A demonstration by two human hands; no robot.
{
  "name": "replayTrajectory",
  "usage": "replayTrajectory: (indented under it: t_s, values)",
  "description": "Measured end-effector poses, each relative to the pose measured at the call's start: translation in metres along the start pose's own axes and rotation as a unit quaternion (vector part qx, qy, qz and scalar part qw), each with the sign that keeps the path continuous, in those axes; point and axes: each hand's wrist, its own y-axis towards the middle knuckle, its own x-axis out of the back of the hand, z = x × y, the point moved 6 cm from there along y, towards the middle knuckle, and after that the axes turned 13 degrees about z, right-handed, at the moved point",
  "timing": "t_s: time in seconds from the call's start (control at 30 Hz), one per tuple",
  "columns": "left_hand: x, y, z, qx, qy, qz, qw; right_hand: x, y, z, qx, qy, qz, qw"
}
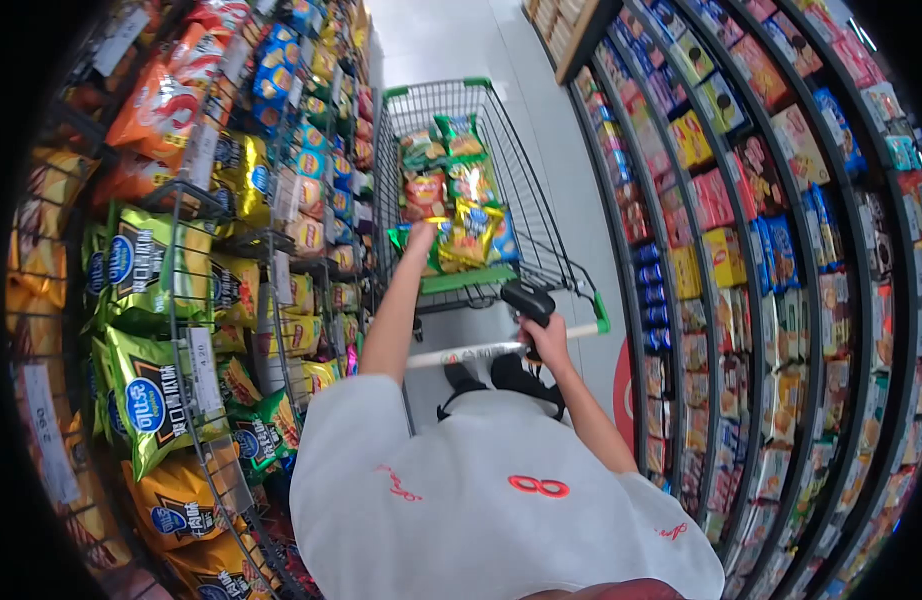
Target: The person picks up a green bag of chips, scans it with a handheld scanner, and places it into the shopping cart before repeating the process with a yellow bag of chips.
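My left hand [421, 237] reaches into the green-rimmed shopping cart [438, 284], closed at the edge of a green chip bag [399, 238]. Beside it in the cart lie a yellow chip bag [472, 236], a red one [425, 192] and several green ones. My right hand [548, 341] is wrapped around the grip of a black handheld device [528, 297], just over the cart's white handlebar [461, 354]. The lower part of that device is hidden by my fingers.
A wire rack on the left bears chip bags, with a large green chip bag [146, 390] bulging toward the aisle. Shelves [703, 330] of boxed and bagged snacks line the right. Pale floor [436, 40] runs ahead of the cart.
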Motion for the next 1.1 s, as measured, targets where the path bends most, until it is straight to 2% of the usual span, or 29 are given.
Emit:
replayTrajectory:
  t_s: [0.03, 0.1, 0.17, 0.23, 0.3, 0.37, 0.47, 0.6, 0.77, 1.1]
  values:
    - [0.004, -0.024, -0.009, -0.016, 0.028, 0.037, 0.999, 0.002, 0.002, -0.003, 0.004, -0.012, 0.002, 1.000]
    - [0.001, -0.131, -0.064, -0.084, -0.115, -0.007, 0.990, 0.003, 0.004, -0.008, 0.016, -0.001, 0.003, 1.000]
    - [0.007, -0.196, -0.072, -0.147, -0.177, -0.091, 0.969, 0.004, 0.005, -0.008, 0.019, -0.003, 0.002, 1.000]
    - [0.012, -0.260, -0.068, -0.265, -0.093, -0.152, 0.948, 0.001, 0.002, 0.000, 0.021, -0.002, -0.015, 1.000]
    - [0.004, -0.325, -0.067, -0.216, 0.033, -0.224, 0.950, -0.002, 0.000, 0.006, 0.030, -0.013, -0.017, 0.999]
    - [-0.007, -0.350, -0.042, -0.281, 0.271, -0.318, 0.864, -0.002, 0.002, 0.007, 0.040, -0.011, -0.023, 0.999]
    - [-0.031, -0.360, -0.034, -0.226, 0.484, -0.258, 0.805, -0.001, 0.004, 0.002, 0.055, 0.000, -0.022, 0.998]
    - [-0.027, -0.353, -0.037, -0.231, 0.450, -0.294, 0.811, -0.001, 0.012, 0.002, 0.059, 0.005, -0.026, 0.998]
    - [-0.017, -0.330, -0.042, -0.166, 0.469, -0.286, 0.819, -0.002, 0.031, 0.013, 0.071, -0.004, -0.024, 0.997]
    - [0.011, -0.248, -0.086, -0.039, 0.496, -0.193, 0.846, 0.000, 0.113, 0.044, 0.090, -0.019, -0.028, 0.995]
